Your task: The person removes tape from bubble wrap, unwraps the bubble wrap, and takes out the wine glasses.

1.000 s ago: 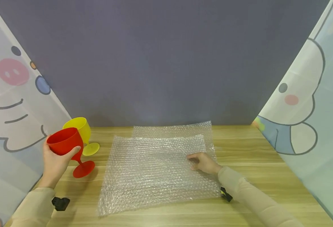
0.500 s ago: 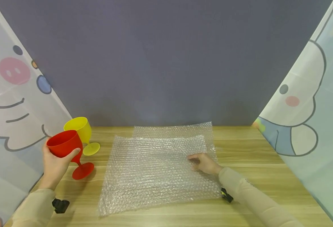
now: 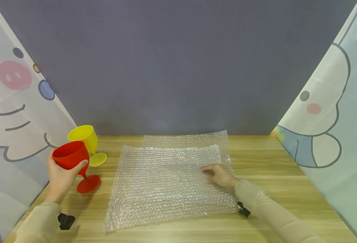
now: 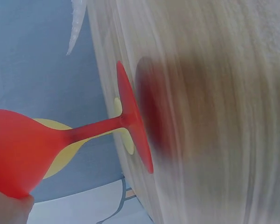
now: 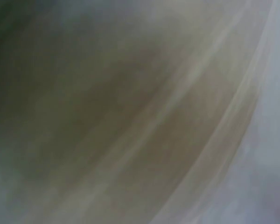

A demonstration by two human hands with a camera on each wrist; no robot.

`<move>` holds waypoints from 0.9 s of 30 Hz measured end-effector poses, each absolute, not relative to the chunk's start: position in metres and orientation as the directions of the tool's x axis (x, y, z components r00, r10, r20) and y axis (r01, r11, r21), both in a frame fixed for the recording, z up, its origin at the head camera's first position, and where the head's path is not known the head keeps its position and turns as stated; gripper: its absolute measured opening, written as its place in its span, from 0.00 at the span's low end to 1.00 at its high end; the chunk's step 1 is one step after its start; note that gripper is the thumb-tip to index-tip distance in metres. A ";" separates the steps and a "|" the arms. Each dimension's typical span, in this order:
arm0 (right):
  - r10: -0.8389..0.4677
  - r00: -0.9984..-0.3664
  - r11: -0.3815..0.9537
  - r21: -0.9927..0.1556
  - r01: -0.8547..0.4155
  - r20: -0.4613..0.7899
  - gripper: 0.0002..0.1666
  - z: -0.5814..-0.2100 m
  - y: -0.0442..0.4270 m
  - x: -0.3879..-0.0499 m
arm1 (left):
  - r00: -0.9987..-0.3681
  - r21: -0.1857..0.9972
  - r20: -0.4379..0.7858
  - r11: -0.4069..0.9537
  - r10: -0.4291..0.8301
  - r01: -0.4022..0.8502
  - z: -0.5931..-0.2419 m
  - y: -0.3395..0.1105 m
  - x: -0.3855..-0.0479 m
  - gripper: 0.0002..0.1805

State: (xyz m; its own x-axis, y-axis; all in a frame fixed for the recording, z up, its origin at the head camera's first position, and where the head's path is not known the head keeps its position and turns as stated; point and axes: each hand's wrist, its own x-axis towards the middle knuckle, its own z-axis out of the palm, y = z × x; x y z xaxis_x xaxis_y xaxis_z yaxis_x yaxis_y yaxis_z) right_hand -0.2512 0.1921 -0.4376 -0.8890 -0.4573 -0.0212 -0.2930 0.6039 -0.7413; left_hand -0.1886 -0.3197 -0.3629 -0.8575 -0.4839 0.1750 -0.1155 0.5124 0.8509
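At the left of the head view, my left hand [image 3: 60, 179] holds a red goblet [image 3: 72, 156] round its bowl. In the left wrist view, the goblet's foot [image 4: 133, 117] hangs just above the table over its own shadow. Just behind it stands a yellow goblet [image 3: 98, 159], partly hidden by the red one. My right hand [image 3: 221, 174] rests on the right part of a sheet of bubble wrap [image 3: 166, 182], its fingers loosely bent. Beneath that sheet, a second sheet of bubble wrap [image 3: 190, 139] shows along the back. The right wrist view is blurred and shows no hand.
The wooden table [image 3: 266, 155] ends at a dark grey back panel [image 3: 178, 67]. Cloth walls with cartoon prints [image 3: 14, 76] slope up on the left and right. A black wrist device [image 3: 66, 221] sits by each sleeve.
My left hand and the red goblet have come down slightly toward the front of the table. The right hand and the bubble wrap have stayed in place.
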 end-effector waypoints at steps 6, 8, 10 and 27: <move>-0.444 -0.895 0.619 -0.731 -0.288 -0.024 0.29 -0.437 0.192 -0.251 | -0.860 0.849 0.147 0.508 -0.489 -0.144 -0.365 -0.318 -0.190 0.51; -0.444 -0.896 0.623 -0.725 -0.293 -0.019 0.29 -0.436 0.191 -0.251 | -0.859 0.852 0.148 0.504 -0.490 -0.141 -0.365 -0.317 -0.191 0.51; -0.441 -0.897 0.627 -0.721 -0.295 -0.016 0.29 -0.436 0.191 -0.250 | -0.856 0.855 0.152 0.501 -0.494 -0.137 -0.366 -0.317 -0.191 0.50; -0.469 -0.883 0.613 -0.717 -0.331 0.006 0.28 -0.433 0.194 -0.248 | -0.855 0.845 0.194 0.525 -0.480 -0.103 -0.369 -0.318 -0.192 0.50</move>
State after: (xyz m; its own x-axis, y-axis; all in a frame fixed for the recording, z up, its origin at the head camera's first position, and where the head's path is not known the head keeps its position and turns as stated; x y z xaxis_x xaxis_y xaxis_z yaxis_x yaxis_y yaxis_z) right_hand -0.2482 0.1937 -0.4330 -0.8832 -0.4689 0.0063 -0.3307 0.6132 -0.7173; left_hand -0.1915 -0.3183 -0.3688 -0.8553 -0.4803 0.1945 -0.1026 0.5249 0.8450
